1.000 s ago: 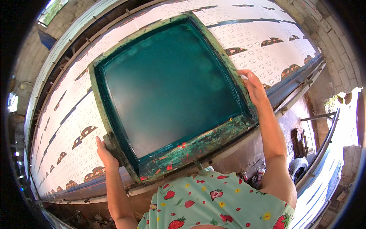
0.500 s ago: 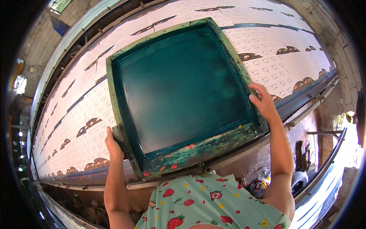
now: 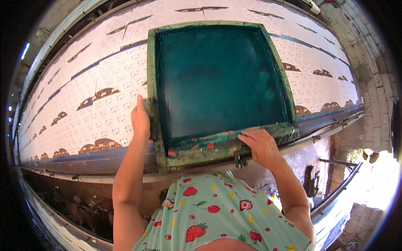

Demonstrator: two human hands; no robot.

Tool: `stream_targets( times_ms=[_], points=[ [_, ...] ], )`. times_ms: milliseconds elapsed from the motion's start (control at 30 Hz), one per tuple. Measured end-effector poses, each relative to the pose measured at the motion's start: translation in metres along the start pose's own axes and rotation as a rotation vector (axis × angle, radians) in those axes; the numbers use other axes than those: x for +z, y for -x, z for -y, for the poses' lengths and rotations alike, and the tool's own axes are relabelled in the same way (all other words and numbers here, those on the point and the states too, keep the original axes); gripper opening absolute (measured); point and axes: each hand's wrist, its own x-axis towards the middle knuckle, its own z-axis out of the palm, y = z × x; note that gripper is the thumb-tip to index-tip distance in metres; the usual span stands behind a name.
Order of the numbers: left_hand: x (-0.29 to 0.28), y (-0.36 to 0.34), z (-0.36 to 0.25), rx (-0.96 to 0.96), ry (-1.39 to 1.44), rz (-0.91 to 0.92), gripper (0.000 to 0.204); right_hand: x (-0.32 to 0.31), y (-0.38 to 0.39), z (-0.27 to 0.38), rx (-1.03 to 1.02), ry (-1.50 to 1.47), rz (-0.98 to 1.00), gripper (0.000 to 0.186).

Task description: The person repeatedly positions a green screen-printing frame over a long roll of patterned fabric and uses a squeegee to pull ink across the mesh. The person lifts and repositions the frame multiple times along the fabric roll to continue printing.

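Note:
A square screen-printing frame (image 3: 289, 100), green and paint-stained, with a dark teal mesh (image 3: 222, 79), lies on a long table covered with white printed sheets (image 3: 96, 121). My left hand (image 3: 140, 119) grips the frame's left side at a darker side piece, thumb upward. My right hand (image 3: 259, 146) has its fingers bent over the near bar, which carries red and green paint smears. A small metal fitting (image 3: 238, 161) juts from that near bar.
A metal rail (image 3: 335, 121) runs along the table's near edge, above a dark gap. Another sheet-covered surface (image 3: 331, 228) stands behind me at the lower right. Brick paving (image 3: 372, 88) shows at the right, beside a bright opening and a metal bar (image 3: 339, 163).
The frame now sits squarer and higher in view. My right hand has left the frame's right side for its near bar. My left hand stays on the left side.

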Motion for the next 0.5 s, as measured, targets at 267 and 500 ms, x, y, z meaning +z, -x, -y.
stream_targets(
  times_ms=[267,500],
  points=[
    [-0.001,0.002,0.001,0.069,-0.146,0.007,0.083,-0.01,-0.072,-0.005,0.059,-0.022,0.309,0.039],
    [-0.004,-0.008,0.01,0.12,-0.233,-0.012,0.078,-0.02,-0.135,-0.01,0.239,-0.271,0.793,0.033]
  ],
)
